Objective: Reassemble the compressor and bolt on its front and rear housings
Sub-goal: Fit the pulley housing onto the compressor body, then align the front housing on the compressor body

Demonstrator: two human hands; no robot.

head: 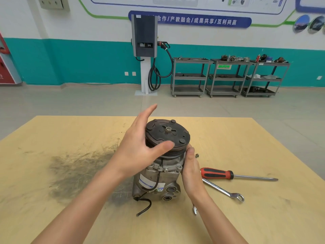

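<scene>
A grey metal compressor point(158, 180) stands upright on the wooden table point(246, 155), its dark pulley and clutch plate point(168, 136) on top. A cut black cable point(146, 206) hangs from its lower front. My left hand point(140, 148) is at the pulley's left side with straight fingers and the thumb lying across the pulley's grooves. My right hand point(191, 166) lies against the right side of the front housing, fingers curled round its far edge. A small bolt point(197, 155) lies just right of that hand.
A red-handled flat screwdriver point(228, 175) and a combination spanner point(223, 190) lie on the table to the right of the compressor. A dark oily smear point(79, 166) covers the table's left middle. Trolleys and a charging post stand far off by the wall.
</scene>
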